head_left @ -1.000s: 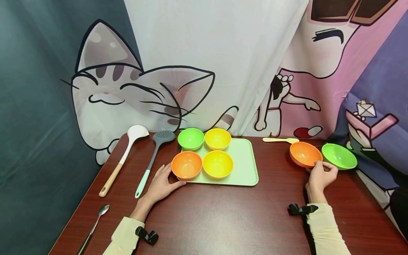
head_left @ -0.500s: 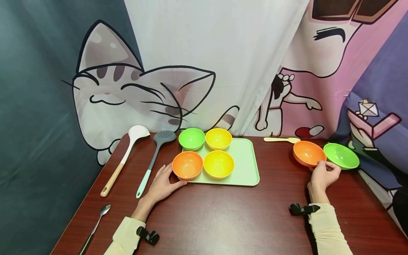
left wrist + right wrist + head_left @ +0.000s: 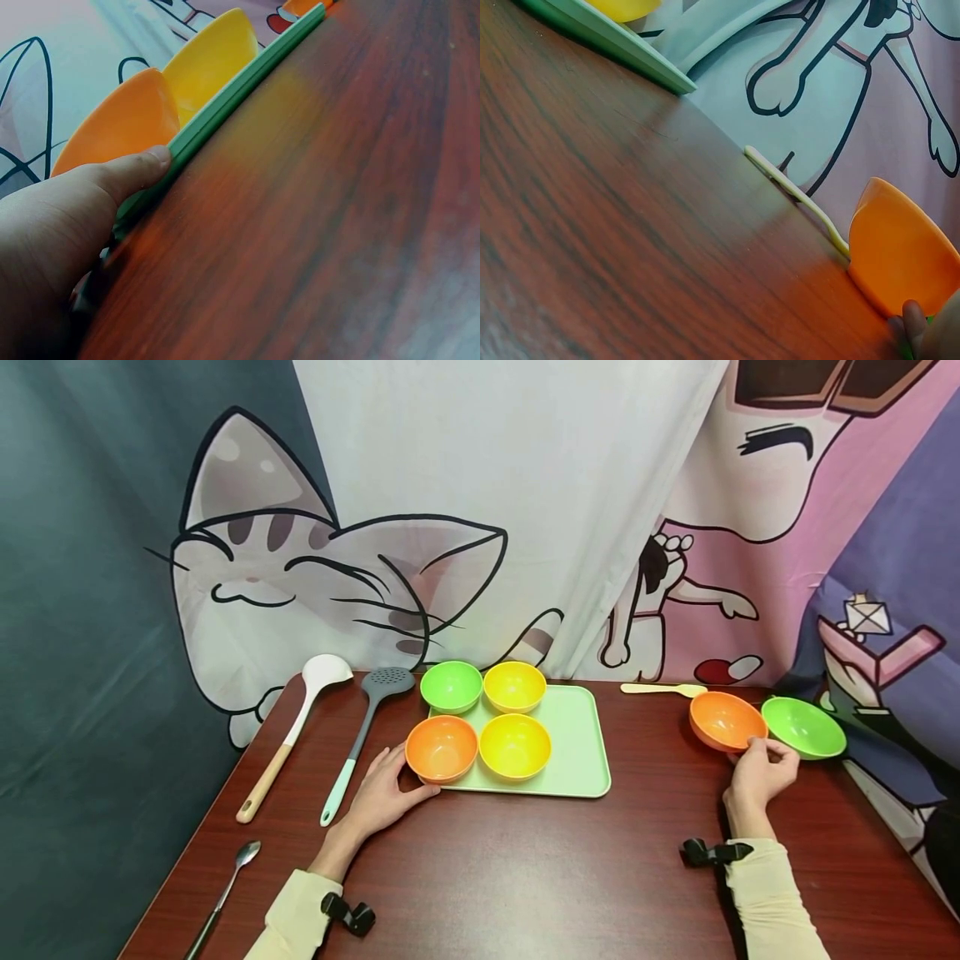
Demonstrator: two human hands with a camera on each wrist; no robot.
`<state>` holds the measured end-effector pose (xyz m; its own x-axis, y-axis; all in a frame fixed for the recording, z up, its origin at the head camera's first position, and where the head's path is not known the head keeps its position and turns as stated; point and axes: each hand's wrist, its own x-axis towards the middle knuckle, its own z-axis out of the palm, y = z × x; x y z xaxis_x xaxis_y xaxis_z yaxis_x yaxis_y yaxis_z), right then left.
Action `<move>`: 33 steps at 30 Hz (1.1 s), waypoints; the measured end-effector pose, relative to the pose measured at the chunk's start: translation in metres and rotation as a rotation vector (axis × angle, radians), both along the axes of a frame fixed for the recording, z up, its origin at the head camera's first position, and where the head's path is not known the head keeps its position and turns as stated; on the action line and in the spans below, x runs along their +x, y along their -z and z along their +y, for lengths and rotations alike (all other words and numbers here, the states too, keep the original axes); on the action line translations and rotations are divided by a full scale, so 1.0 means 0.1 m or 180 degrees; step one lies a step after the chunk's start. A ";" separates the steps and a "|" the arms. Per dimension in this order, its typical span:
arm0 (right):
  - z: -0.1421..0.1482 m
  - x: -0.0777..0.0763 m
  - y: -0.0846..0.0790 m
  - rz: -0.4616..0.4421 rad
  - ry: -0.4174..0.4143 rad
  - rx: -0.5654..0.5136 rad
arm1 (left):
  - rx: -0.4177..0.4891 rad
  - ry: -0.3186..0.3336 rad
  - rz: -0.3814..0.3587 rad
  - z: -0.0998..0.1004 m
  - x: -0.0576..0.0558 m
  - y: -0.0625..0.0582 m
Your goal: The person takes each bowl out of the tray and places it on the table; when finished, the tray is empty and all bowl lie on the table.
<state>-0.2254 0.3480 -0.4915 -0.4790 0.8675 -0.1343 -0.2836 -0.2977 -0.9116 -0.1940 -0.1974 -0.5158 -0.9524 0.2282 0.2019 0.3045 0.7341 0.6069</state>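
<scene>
My left hand [image 3: 386, 793] reaches round the left front corner of a pale green tray [image 3: 577, 752], beside an orange bowl [image 3: 441, 749]. In the left wrist view the thumb [image 3: 142, 169] lies straight along the tray's edge; the other fingers are mostly hidden. A yellow bowl [image 3: 514, 747] stands right of that orange bowl, with a green bowl [image 3: 451, 687] and another yellow bowl [image 3: 514, 687] behind. At the far right, my right hand [image 3: 761, 777] pinches the near rim of a second orange bowl [image 3: 727, 722], which tilts slightly. Another green bowl [image 3: 804, 728] sits close beside it.
A white ladle [image 3: 288, 739] and a grey slotted turner [image 3: 365, 739] lie left of the tray. Nearer the front left is a metal spoon [image 3: 225, 893]. A small cream-coloured utensil [image 3: 656, 689] lies along the back edge, before a printed curtain [image 3: 540, 510].
Early on, the right hand and its orange bowl shift very slightly right, along with a small shift of the whole view. Over the last half second almost nothing moves.
</scene>
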 end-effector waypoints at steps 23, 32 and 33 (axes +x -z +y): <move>-0.01 0.05 0.00 -0.0086 -0.0008 -0.0029 | 0.0031 -0.0002 -0.0025 -0.01 0.03 -0.02; -0.05 0.08 -0.01 0.0071 0.0145 0.0059 | 0.0091 0.0035 -0.0004 0.00 0.02 -0.03; -0.07 0.09 -0.01 0.0100 0.0187 0.0089 | 0.0089 0.0032 -0.0005 0.00 0.02 -0.03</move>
